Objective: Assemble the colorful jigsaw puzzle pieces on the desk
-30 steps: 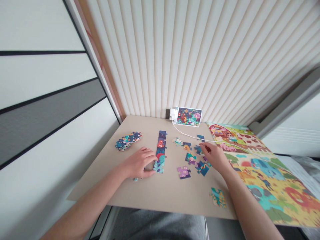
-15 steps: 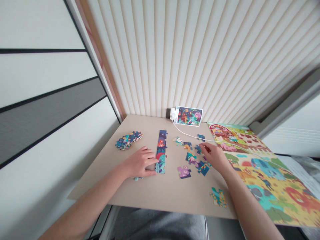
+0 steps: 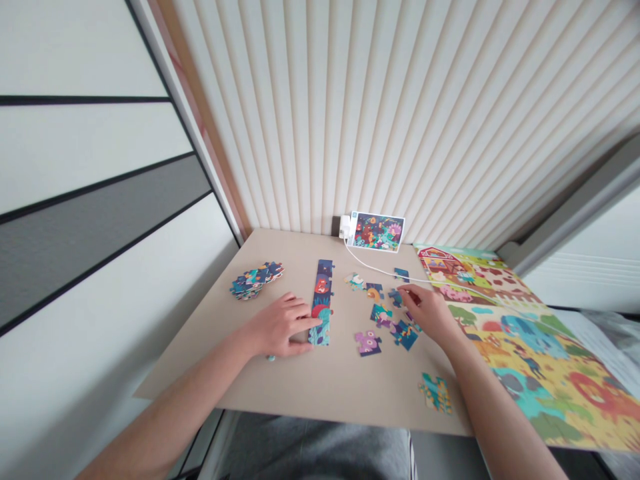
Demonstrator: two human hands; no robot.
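Note:
A strip of joined puzzle pieces [image 3: 323, 287], dark blue at the top and teal at the bottom, lies upright on the table. My left hand [image 3: 284, 325] rests flat with fingers apart, its index finger and thumb touching the strip's lower left side. Under that hand a small teal bit of a piece [image 3: 271, 358] peeks out. To the right, my right hand [image 3: 425, 310] has its fingers closed in a pinch at the edge of a blue puzzle piece [image 3: 395, 298]. Around it lie loose pieces, among them a purple one [image 3: 368, 343] and a dark blue one [image 3: 404, 335].
A pile of puzzle pieces [image 3: 255, 279] sits at the left. A picture card [image 3: 379, 231] leans on the ribbed wall beside a white charger [image 3: 345, 227], whose cable [image 3: 373, 268] runs rightward. Finished puzzles [image 3: 545, 373] cover the right side. A teal-yellow piece [image 3: 436, 393] lies near the front edge.
My left index finger has slid slightly further onto the strip. The right hand and the loose pieces stay nearly where they were.

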